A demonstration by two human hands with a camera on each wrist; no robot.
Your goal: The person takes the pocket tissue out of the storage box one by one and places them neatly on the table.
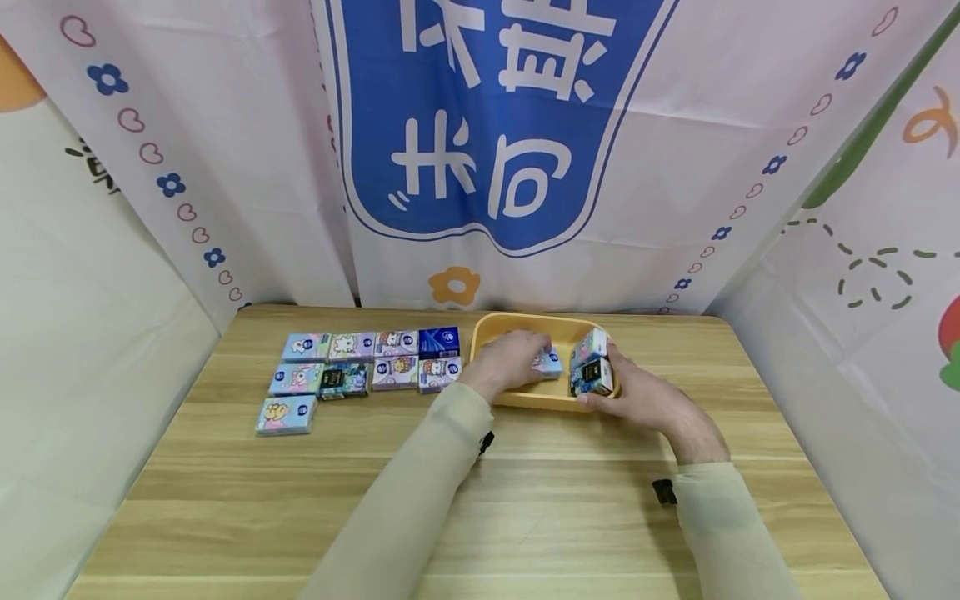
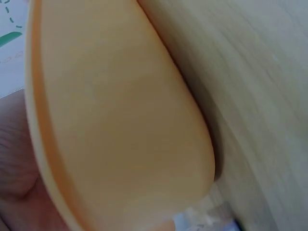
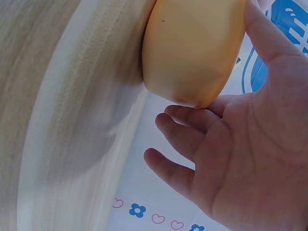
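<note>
A yellow plastic tray (image 1: 536, 402) sits near the back edge of the table. My left hand (image 1: 513, 360) reaches over its front rim and grips a light-blue tissue pack (image 1: 551, 364) inside, fingers curled down at it. In the left wrist view the tray's outer wall (image 2: 120, 120) hides the pack and the fingertips. Two more packs stand at the tray's right end: a pastel pack (image 1: 588, 347) behind a dark floral pack (image 1: 591, 377). My right hand (image 1: 641, 396) holds that end of the tray, thumb at the front corner, fingers around the outside.
To the left of the tray, several small tissue packs lie in rows, among them a dark-blue pack (image 1: 438, 342), a dark floral one (image 1: 344, 379) and a light-blue one (image 1: 287, 415) nearest the front. A printed curtain (image 1: 285, 167) hangs right behind the wooden table (image 1: 555, 508).
</note>
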